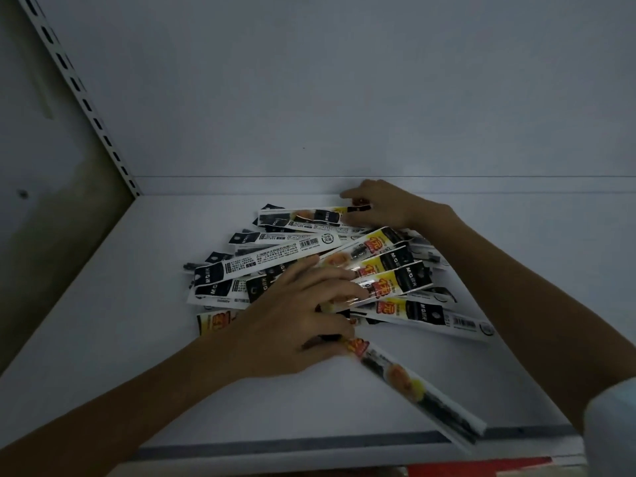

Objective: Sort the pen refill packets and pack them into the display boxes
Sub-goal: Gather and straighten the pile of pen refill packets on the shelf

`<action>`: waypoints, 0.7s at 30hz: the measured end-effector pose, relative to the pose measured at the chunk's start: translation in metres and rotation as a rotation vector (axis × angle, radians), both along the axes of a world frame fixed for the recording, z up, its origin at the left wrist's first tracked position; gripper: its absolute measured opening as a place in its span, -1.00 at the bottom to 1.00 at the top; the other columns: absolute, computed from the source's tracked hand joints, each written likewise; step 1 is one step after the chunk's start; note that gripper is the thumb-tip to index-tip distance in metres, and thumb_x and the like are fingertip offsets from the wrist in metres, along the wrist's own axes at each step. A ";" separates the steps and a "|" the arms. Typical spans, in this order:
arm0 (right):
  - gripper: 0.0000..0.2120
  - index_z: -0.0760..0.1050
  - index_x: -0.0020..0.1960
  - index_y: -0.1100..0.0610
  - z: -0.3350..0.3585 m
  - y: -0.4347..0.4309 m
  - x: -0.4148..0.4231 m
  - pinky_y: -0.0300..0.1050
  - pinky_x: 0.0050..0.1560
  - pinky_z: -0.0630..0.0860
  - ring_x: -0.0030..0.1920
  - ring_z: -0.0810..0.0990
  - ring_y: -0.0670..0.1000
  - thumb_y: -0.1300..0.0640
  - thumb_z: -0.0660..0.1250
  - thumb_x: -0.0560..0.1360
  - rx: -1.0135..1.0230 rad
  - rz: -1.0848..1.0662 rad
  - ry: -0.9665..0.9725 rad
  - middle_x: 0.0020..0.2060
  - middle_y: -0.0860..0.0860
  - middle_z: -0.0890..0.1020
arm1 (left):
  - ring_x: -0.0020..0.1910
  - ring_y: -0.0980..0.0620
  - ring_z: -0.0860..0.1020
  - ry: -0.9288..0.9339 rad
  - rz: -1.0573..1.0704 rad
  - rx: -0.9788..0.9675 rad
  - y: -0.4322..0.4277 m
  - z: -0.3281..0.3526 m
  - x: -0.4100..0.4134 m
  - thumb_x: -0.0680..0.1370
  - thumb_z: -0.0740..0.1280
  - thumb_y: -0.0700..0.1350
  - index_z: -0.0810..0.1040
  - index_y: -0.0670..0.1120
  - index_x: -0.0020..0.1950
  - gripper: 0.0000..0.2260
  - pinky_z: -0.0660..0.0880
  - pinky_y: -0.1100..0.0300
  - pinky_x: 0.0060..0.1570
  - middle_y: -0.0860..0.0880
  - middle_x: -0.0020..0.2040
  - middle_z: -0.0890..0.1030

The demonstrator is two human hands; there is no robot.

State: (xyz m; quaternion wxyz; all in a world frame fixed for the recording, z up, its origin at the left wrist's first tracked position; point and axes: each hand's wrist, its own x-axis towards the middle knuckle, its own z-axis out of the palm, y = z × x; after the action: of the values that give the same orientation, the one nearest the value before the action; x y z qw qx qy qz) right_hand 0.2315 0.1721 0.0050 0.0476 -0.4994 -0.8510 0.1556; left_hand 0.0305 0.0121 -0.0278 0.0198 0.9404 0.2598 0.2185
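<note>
Dim light, head cam. Front lip of white shelf (pixel 103 339) has a grey strip (pixel 275 445), w/ a red edge (pixel 481 468) just below it at bottom right. White sleeve (pixel 612 428) at the right border.

One lone packet (pixel 423 390) lies diagonal near the front, low end almost at the strip, top end under the thumb side of the left hand (pixel 299 318).

Left hand: palm down, fingers straight and spread, flat on the near side of the refill pile (pixel 275 259). Nothing gripped, just pressing.

Pile sits mid-shelf, loose fan of long flat packets overlapping at mixed angles; some show the yellow/red printed face, some the white back w/ barcode.

Right hand (pixel 385 204) is at the far right of the pile, on the end of the farthest packet (pixel 303 216), fingers bent over it. Pinch vs. just resting: can't tell, too dark.

Behind: plain back panel (pixel 344 98); slotted upright (pixel 74 80) runs up the left.
</note>
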 end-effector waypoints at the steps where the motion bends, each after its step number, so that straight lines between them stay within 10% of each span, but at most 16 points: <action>1: -0.56 0.45 0.29 0.12 0.002 0.001 -0.002 -0.11 0.09 0.35 0.14 0.47 0.09 -0.08 0.28 0.49 0.012 0.014 0.007 0.09 0.10 0.51 | 0.36 0.03 0.34 -0.050 0.000 -0.024 0.002 -0.001 -0.002 0.47 0.35 0.06 0.63 0.05 -0.06 -0.86 0.20 -0.11 0.36 0.03 0.25 0.51; 4: -0.77 0.59 -0.05 0.17 0.004 0.002 -0.006 -0.10 -0.13 0.38 -0.15 0.51 0.02 0.01 0.34 0.47 0.050 0.109 0.034 -0.20 0.04 0.54 | 0.37 0.03 0.36 -0.214 -0.005 -0.113 0.003 0.001 -0.005 0.42 0.42 -0.08 0.60 -0.01 -0.15 -0.95 0.23 -0.16 0.36 0.02 0.18 0.52; 13: -0.80 0.44 0.01 0.12 0.007 0.007 -0.013 -0.13 -0.06 0.34 -0.05 0.44 0.05 0.07 0.37 0.46 -0.022 0.039 0.000 -0.08 0.05 0.49 | 0.40 -0.05 0.30 -0.174 0.130 0.060 -0.012 0.016 -0.016 0.45 0.39 -0.01 0.64 0.02 -0.11 -0.91 0.09 -0.26 0.39 0.00 0.26 0.45; 21: -0.84 0.46 0.01 0.27 0.030 0.006 -0.009 -0.13 -0.17 0.28 -0.14 0.40 0.04 0.17 0.27 0.52 0.353 -0.034 0.170 -0.14 0.12 0.46 | 0.35 -0.07 0.34 -0.218 0.186 0.102 -0.031 0.001 -0.029 0.47 0.36 -0.03 0.61 0.00 -0.09 -0.92 0.27 -0.14 0.33 -0.03 0.23 0.43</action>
State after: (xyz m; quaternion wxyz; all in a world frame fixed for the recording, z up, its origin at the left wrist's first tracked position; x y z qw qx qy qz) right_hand 0.2222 0.1781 0.0348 0.2089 -0.4827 -0.8493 0.0448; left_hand 0.0019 -0.0189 -0.0273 -0.0201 0.8828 0.3306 0.3331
